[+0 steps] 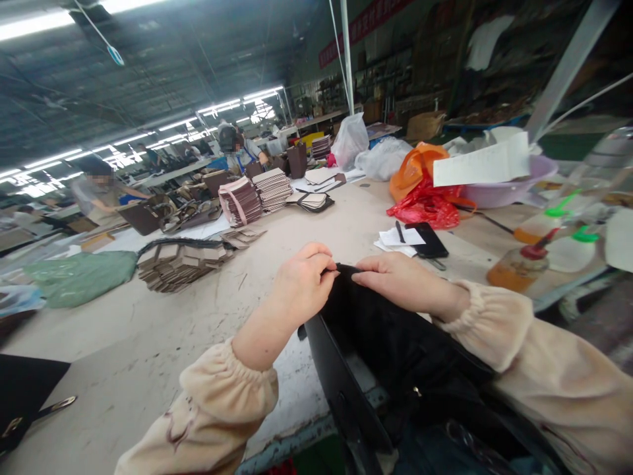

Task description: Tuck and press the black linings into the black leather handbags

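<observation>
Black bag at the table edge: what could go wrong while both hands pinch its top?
1. The black bag hangs partly past the edge of the table, held only at its top by the left hand and right hand. If the fingers let go, it might slide down.
2. The bottle of amber liquid stands close to the right sleeve. A wide elbow move could tip it over.

At the right hand (400, 280), a black bag (386, 343); beyond it a black phone (428, 239), red bag (425, 206), orange bag (413, 165), lilac basin (494, 190). Beige sleeves (217, 396). Left of the left hand (301, 284): green sheet (79, 277), brown cards (182, 264).
</observation>
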Available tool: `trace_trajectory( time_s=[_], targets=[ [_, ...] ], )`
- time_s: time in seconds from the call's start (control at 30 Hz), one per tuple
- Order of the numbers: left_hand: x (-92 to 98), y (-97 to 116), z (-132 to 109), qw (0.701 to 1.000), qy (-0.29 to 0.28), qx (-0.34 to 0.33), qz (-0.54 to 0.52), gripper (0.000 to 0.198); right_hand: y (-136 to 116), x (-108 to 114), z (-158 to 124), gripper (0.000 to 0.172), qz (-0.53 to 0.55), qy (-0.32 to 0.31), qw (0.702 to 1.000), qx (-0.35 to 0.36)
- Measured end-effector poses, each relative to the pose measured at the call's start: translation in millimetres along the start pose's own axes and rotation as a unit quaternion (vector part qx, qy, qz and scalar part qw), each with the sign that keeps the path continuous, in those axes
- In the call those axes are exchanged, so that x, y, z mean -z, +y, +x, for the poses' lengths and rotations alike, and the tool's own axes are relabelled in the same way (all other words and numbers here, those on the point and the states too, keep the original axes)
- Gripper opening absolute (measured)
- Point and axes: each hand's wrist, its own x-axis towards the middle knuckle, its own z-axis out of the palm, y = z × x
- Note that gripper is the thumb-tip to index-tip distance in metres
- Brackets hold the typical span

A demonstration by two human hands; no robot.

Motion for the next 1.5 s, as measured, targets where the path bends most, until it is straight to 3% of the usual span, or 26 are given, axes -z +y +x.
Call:
trace_trajectory(
  time_s=[0.3,0.67,0.77,0.9,1.0,1.5],
  targets=[
    [7.0,-3.2,3.7,0.996,-0.071,-0.033,-0.036,0.011,-7.7,-2.4,-2.1,0.029,-0.028,0.021,0.999,-0.004],
    [16.1,-5.2,4.4,0.986,-0.119,-0.062,-0.095,0.015,-10.2,-3.3,-3.4,0.027,-0.046,0.015,0.999,-0.005],
    [15.4,-4.2,3.4,0.988,-0.103,-0.061,-0.093,0.015,-11.7,-3.7,-3.6,0.027,-0.051,0.021,0.998,-0.007],
    [10.3,-3.4,-1.4,0.997,-0.016,-0.022,-0.065,0.007,-14.5,-4.8,-4.4,0.028,-0.053,0.025,0.998,-0.009],
    [8.1,-5.3,-4.9,0.999,0.011,-0.011,-0.044,0.004,-17.2,-5.6,-4.6,0.028,-0.046,0.021,0.999,-0.003],
    [15.8,-15.6,-1.5,0.987,-0.093,-0.071,-0.113,0.012,-20.6,-6.7,-4.3,0.027,-0.07,0.027,0.997,-0.009]
  ],
)
